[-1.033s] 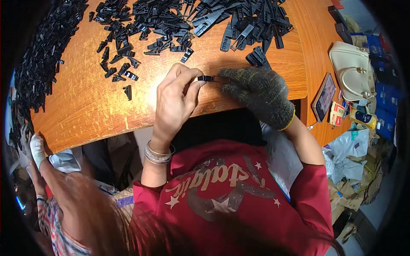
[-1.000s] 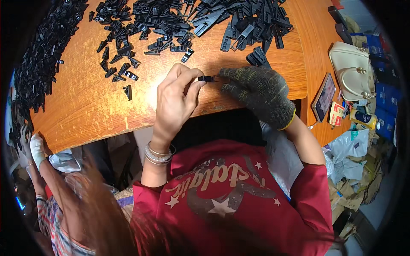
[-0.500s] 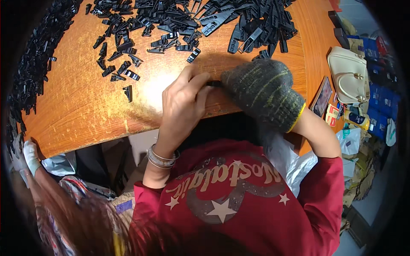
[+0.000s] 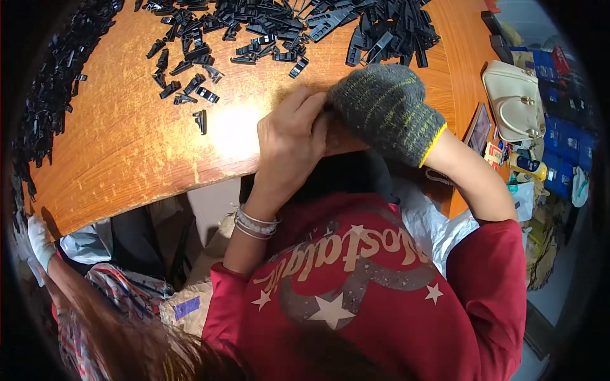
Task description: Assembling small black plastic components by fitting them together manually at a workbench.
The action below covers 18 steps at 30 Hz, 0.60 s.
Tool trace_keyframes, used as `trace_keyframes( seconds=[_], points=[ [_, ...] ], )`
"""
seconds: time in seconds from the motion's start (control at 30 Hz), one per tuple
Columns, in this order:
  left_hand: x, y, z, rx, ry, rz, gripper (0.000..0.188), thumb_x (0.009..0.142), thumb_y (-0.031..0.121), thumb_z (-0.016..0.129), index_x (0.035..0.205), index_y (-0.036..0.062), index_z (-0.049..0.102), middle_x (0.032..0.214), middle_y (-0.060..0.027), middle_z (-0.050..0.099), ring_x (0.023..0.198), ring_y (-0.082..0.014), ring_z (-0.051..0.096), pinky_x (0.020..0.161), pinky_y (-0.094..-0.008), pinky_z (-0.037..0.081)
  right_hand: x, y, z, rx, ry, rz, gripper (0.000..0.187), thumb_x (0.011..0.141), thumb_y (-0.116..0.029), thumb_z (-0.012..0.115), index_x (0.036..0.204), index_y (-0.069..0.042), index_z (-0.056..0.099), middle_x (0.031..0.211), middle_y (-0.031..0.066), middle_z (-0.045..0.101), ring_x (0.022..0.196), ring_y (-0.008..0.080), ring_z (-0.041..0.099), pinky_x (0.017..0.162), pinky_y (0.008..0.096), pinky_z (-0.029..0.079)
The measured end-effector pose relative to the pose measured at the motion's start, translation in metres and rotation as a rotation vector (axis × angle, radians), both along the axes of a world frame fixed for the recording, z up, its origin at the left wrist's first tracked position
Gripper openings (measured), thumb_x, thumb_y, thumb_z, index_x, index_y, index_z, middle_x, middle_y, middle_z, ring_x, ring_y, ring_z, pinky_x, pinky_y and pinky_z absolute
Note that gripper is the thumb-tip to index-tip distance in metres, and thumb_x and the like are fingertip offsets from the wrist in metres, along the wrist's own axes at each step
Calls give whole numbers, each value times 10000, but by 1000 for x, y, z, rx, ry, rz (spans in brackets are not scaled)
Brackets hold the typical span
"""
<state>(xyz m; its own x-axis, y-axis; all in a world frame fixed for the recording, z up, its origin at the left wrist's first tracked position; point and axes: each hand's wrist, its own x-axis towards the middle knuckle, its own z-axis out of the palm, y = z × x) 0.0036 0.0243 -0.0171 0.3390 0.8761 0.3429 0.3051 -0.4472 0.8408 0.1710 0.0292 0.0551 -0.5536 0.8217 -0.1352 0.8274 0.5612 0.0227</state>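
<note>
My left hand (image 4: 289, 136), bare with bangles at the wrist, is closed near the table's front edge, its fingertips against my right hand (image 4: 384, 111). That hand wears a dark grey knitted glove with a yellow cuff and is closed too. A small black plastic piece lies between the two; now the fingers and glove hide nearly all of it. Just beyond my hands, a loose black plastic clip (image 4: 298, 67) lies on the table. More loose clips (image 4: 190, 86) are scattered to the left, and a heap of long black plastic pieces (image 4: 391, 35) rises behind the glove.
The wooden table (image 4: 127, 146) carries a dense pile of black parts (image 4: 54, 82) along its left side. A co-worker's white-gloved hand (image 4: 40, 241) is at the left edge. A cream handbag (image 4: 513, 101), a phone-like slab (image 4: 478, 127) and a yellow bottle (image 4: 528, 166) are on the right.
Both hands have drawn closer together, and the left has shifted right and turned. The black piece that showed between them is now mostly covered. The whole view has shifted slightly.
</note>
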Motion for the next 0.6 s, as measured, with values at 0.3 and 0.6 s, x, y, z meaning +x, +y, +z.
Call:
trace_keyframes(
  seconds=[0.3, 0.6],
  points=[
    [-16, -5, 11, -350, -129, -40, 184, 823, 1, 659, 996, 18, 599, 861, -111, 636, 673, -197, 651, 612, -327, 505, 13, -40, -2, 65, 525, -237, 304, 832, -207, 702, 1120, -110, 675, 896, 124, 663, 789, 283, 665, 652, 381, 519],
    [-10, -1, 20, -964, -684, -332, 118, 889, -58, 609, 999, -63, 567, 817, -126, 665, 706, -203, 698, 624, -276, 584, 25, -62, -18, -672, 1355, -670, 345, 874, 24, 612, 1219, 23, 598, 1117, 111, 681, 1025, 176, 662, 888, 302, 537]
  ],
)
